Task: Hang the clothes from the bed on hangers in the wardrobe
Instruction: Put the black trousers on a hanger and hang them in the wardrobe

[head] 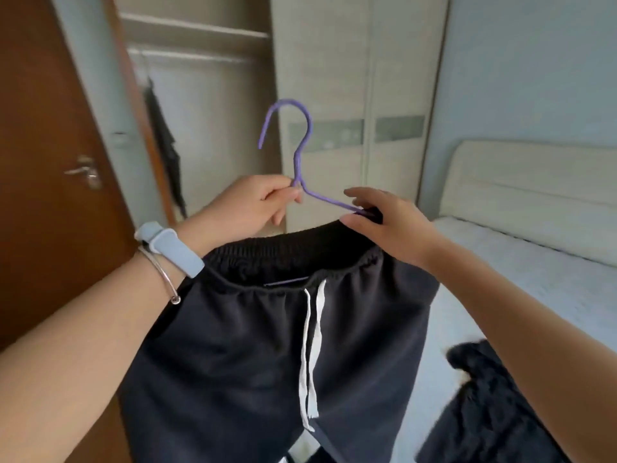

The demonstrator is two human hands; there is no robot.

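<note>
Black drawstring trousers (267,345) hung below both hands, apart from the open wardrobe (207,95) beyond the fingertips. To the right of the right hand lay the bed (521,272), with a dark garment (494,402) heaped on it under that forearm. Above the waistband rose a purple hanger (302,155). The left hand (253,205) pinched its neck. The right hand (390,225) met the waistband and the hanger's arm, though whether it gripped them could not be told.

Wrist of left hand (247,203), centre left of frame: smooth pale blue wristband (173,248); thin silver bangle (157,270) just below it, ending in a small bead. Right hand (397,228), centre right: bare, as are both forearms.
</note>
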